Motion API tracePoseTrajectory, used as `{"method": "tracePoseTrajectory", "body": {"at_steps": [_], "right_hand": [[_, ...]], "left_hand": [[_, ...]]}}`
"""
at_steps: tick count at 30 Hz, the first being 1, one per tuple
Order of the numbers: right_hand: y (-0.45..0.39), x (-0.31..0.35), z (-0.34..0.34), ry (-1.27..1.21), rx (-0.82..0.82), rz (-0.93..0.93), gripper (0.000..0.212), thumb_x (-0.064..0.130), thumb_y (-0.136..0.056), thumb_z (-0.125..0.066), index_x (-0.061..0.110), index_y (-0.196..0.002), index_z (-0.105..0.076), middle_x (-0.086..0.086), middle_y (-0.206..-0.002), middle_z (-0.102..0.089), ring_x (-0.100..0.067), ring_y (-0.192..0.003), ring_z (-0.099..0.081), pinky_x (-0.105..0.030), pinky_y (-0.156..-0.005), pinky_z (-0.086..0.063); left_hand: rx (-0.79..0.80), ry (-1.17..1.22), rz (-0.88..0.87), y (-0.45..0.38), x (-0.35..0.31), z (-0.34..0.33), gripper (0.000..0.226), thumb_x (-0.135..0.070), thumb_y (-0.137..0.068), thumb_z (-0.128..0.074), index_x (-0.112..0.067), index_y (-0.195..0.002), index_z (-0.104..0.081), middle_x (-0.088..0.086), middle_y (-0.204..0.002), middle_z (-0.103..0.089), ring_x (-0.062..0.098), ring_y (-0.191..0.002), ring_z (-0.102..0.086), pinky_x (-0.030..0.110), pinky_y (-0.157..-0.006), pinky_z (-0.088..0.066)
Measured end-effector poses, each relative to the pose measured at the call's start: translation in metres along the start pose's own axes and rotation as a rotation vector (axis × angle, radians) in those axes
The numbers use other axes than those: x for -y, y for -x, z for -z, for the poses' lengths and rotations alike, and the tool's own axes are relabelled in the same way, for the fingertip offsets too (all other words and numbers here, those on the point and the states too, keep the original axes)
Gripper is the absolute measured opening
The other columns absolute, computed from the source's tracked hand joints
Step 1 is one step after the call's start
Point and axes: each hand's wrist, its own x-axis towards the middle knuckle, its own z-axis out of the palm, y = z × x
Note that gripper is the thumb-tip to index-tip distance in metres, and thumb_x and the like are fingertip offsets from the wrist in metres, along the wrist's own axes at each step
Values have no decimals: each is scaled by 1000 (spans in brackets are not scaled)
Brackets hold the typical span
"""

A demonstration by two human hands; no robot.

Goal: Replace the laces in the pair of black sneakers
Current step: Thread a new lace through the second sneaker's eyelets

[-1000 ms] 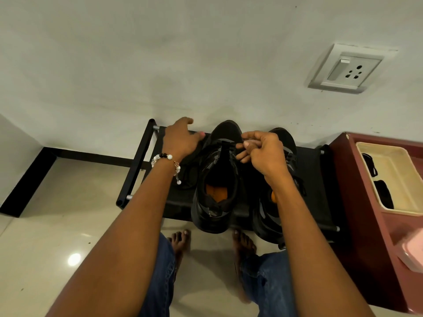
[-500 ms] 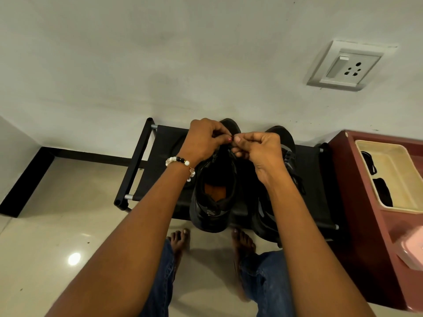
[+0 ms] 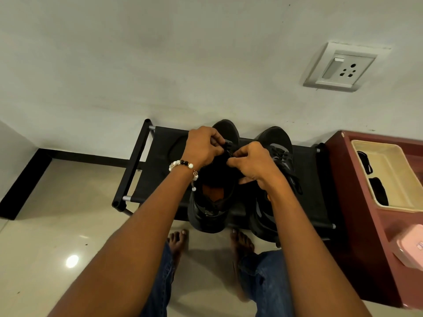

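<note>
Both hands (image 3: 229, 154) pinch thin lace (image 3: 227, 148), blk sneaker (image 3: 212, 202)

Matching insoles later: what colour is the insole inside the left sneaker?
Orange, seen in the head view through the left sneaker opening: insole.

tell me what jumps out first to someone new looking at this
Two forearms reach in from below: the left hand and right hand pinch a black lace over the left sneaker on a black shoe rack. The right sneaker stands beside it, a white wall socket above.
</note>
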Motion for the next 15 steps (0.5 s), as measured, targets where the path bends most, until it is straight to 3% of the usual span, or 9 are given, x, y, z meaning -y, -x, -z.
{"method": "tracePoseTrajectory", "body": {"at_steps": [6, 15], "right_hand": [[1, -2, 1, -19, -6, 20, 22, 11, -88, -69, -5, -103, -67, -19, -98, -69, -27, -82, -70, -44, -62, -61], [-4, -6, 3, 43, 76, 86, 21, 15, -90, -67, -2, -101, -70, -18, -98, -69, -27, -83, -71, -38, -63, -62]], "left_hand": [[-64, 20, 66, 2, -4, -14, 20, -5, -76, -77, -18, -85, -65, -4, -72, -64, 12, -75, -65, 26, -79, -54], [-91, 342, 324, 6, 1, -21, 23, -3, -73, -81, -14, -77, -61, 8, -89, -71, 16, -84, -68, 25, -84, -53]]}}
